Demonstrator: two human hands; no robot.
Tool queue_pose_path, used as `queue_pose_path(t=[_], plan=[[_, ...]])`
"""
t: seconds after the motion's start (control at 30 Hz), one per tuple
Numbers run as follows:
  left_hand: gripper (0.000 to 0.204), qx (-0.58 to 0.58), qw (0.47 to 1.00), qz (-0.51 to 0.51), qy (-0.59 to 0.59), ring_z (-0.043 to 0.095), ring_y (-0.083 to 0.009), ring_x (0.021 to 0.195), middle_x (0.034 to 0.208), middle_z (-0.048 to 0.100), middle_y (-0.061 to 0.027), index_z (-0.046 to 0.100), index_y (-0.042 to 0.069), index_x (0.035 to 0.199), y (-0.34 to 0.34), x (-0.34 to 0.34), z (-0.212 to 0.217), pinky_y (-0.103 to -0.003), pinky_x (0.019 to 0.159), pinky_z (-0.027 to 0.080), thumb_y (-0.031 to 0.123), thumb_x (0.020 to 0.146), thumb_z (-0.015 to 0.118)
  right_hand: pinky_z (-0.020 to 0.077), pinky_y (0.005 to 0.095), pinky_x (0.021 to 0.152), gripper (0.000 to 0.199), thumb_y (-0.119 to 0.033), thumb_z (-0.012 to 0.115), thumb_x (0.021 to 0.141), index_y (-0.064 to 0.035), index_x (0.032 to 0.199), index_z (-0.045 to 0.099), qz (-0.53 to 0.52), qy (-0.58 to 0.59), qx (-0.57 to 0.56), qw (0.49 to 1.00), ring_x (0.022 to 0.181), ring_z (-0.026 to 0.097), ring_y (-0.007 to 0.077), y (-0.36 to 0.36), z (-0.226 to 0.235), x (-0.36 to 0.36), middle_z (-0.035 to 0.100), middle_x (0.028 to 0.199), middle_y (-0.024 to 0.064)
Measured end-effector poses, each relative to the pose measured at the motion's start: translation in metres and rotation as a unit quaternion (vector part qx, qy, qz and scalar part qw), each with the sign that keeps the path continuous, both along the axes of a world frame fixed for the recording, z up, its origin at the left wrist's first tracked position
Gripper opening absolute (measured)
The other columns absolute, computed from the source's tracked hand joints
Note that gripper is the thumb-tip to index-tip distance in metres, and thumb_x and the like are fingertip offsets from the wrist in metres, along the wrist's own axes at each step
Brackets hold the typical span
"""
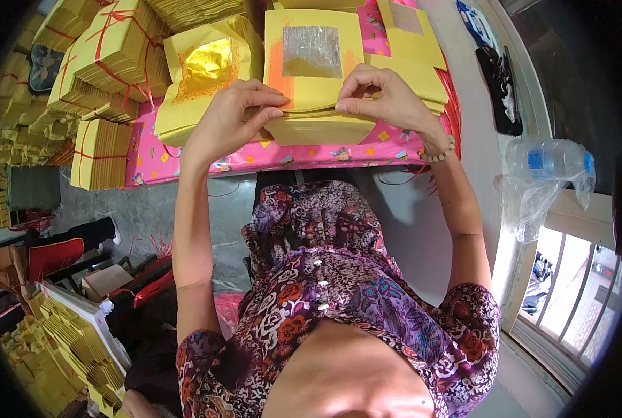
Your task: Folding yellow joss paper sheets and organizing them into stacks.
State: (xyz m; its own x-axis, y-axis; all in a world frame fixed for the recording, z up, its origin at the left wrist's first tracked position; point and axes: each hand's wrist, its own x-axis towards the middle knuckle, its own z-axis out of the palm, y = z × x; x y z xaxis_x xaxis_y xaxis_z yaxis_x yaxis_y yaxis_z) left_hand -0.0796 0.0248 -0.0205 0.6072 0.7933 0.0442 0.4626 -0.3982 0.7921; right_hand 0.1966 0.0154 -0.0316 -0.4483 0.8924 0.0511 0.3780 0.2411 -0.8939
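A thick stack of yellow paper (321,131) lies in front of me on the table, its top sheet bearing a silver foil square (312,52) and an orange smear on the left. My left hand (237,115) pinches the near left edge of the top sheets between thumb and fingers. At the near right edge, my right hand (380,101) is closed the same way, thumb below and fingers curled. Between the two hands the top sheets' edge is slightly lifted off the pile. Just left sits another yellow stack with a crinkled gold foil square (210,63).
Pink patterned cloth (304,157) covers the table. Tall yellow paper bundles tied with red string (112,52) crowd the left side. More yellow paper (412,80) and red strings lie at right. A plastic bottle in a clear bag (544,167) is by the barred window.
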Motion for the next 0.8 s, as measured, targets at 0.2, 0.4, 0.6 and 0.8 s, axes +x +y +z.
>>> queue_pose_path(t=[0.2, 0.4, 0.6, 0.8], plan=[[0.018, 0.025, 1.0, 0.01, 0.014, 0.061, -0.0218, 0.087, 0.094, 0.064, -0.0119, 0.066, -0.001, 0.1, 0.0, 0.003, 0.002, -0.031, 0.078, 0.049, 0.01, 0.086, 0.06, 0.0467, 0.0258, 0.071, 0.023, -0.021, 0.076, 0.075, -0.0024, 0.084, 0.066, 0.015, -0.015, 0.027, 0.999, 0.076, 0.057, 0.01, -0.004, 0.003, 0.002, 0.062, 0.08, 0.002], [0.016, 0.063, 0.998, 0.027, -0.001, 0.063, -0.0259, 0.075, 0.084, 0.064, -0.0151, 0.067, -0.002, 0.095, -0.001, 0.005, -0.001, -0.034, 0.066, 0.05, 0.008, 0.085, 0.061, 0.0476, 0.0322, 0.077, 0.032, -0.026, 0.076, 0.072, -0.0032, 0.089, 0.062, 0.013, -0.062, 0.116, 0.991, 0.084, 0.06, 0.0196, -0.013, 0.004, 0.0, 0.06, 0.087, 0.0061], [0.017, 0.102, 0.994, 0.026, 0.018, 0.062, -0.0312, 0.074, 0.084, 0.064, -0.0167, 0.067, 0.0, 0.093, 0.001, 0.005, -0.003, -0.037, 0.067, 0.048, 0.012, 0.085, 0.06, 0.0477, 0.0348, 0.072, 0.028, -0.027, 0.071, 0.075, -0.0056, 0.089, 0.059, 0.0, -0.137, 0.218, 0.966, 0.081, 0.059, 0.0242, -0.021, 0.011, -0.006, 0.056, 0.086, 0.0072], [0.017, 0.1, 0.994, 0.033, 0.019, 0.062, -0.0311, 0.074, 0.084, 0.065, -0.0163, 0.067, 0.0, 0.093, 0.003, 0.004, -0.003, -0.036, 0.066, 0.048, 0.012, 0.084, 0.06, 0.0465, 0.0358, 0.065, 0.022, -0.025, 0.067, 0.079, -0.006, 0.088, 0.059, 0.014, -0.166, 0.262, 0.951, 0.076, 0.059, 0.0253, -0.021, 0.015, -0.006, 0.056, 0.084, 0.0064]])
